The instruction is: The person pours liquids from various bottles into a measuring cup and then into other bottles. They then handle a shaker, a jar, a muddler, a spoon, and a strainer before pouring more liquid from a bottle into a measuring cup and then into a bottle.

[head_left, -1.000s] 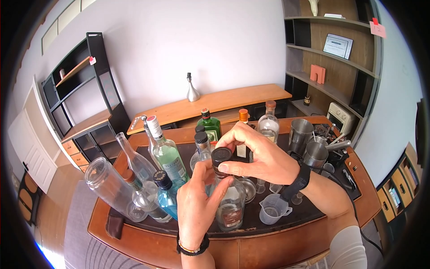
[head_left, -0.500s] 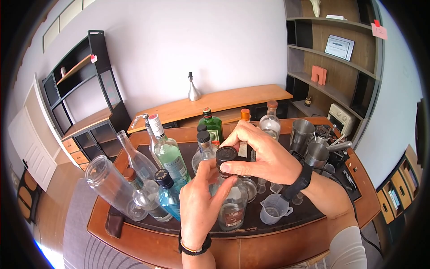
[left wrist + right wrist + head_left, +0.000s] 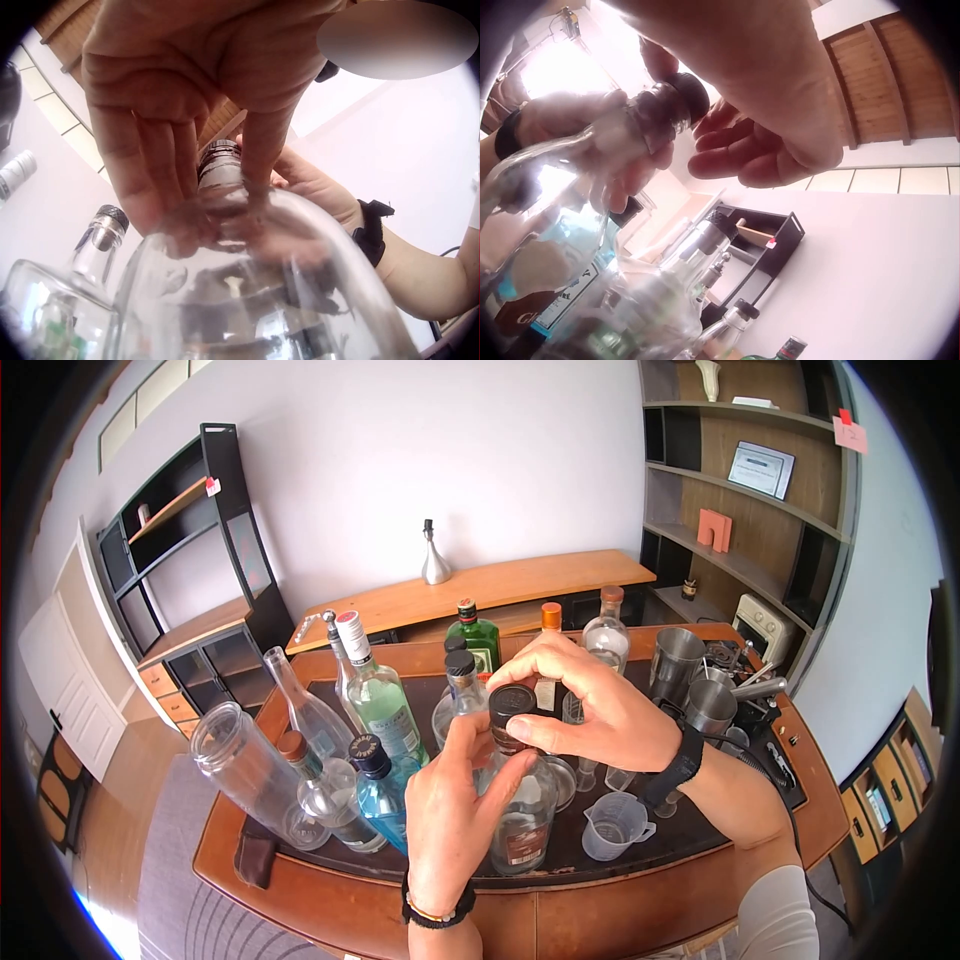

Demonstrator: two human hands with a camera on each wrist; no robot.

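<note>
A clear glass bottle (image 3: 523,830) with a brown label near its base stands at the table's near side. My left hand (image 3: 450,815) holds its neck between thumb and fingers. On top sits a dark screw cap (image 3: 513,701), which my right hand (image 3: 610,710) pinches, its thumb lying against the near side. From the right wrist, the cap (image 3: 692,96) is on the bottle mouth, with the lower fingers loosely curled beside it. The left wrist view looks up past the bottle's shoulder (image 3: 255,300) to the left hand around the neck.
Several bottles crowd the left, including a blue bottle (image 3: 383,805), a pale green one (image 3: 380,705) and a large clear jar (image 3: 240,770). A plastic measuring jug (image 3: 612,828) stands right of the held bottle. Metal shakers (image 3: 678,665) and a green bottle (image 3: 483,643) are farther back.
Both hands and the bottle's capped top have shifted slightly to the right. The left hand stays on the neck and the right on the cap.
</note>
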